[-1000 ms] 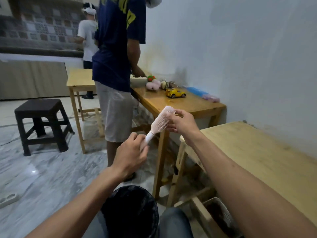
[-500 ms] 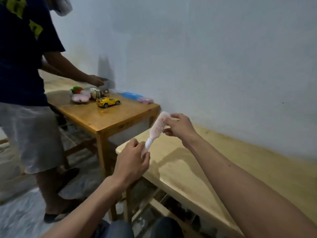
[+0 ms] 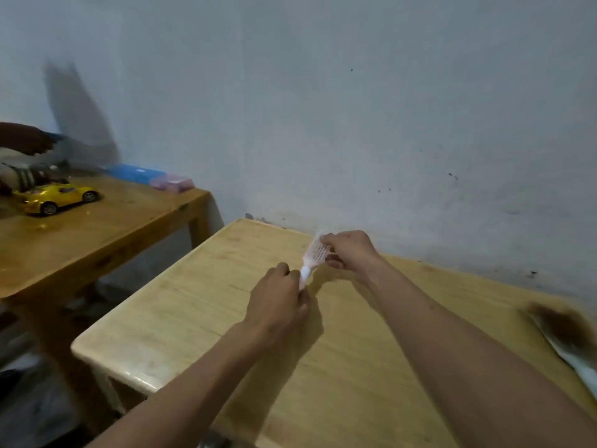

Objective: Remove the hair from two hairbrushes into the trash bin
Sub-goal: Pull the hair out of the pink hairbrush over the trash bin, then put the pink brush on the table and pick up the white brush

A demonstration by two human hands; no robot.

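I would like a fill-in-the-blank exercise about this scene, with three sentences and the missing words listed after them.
1. The left hand grips the pink hairbrush by its white ____.
2. The toy car on the darker table is ____ in colour.
3. The right hand holds the brush at its ____ end.

Missing words: handle; yellow; bristle
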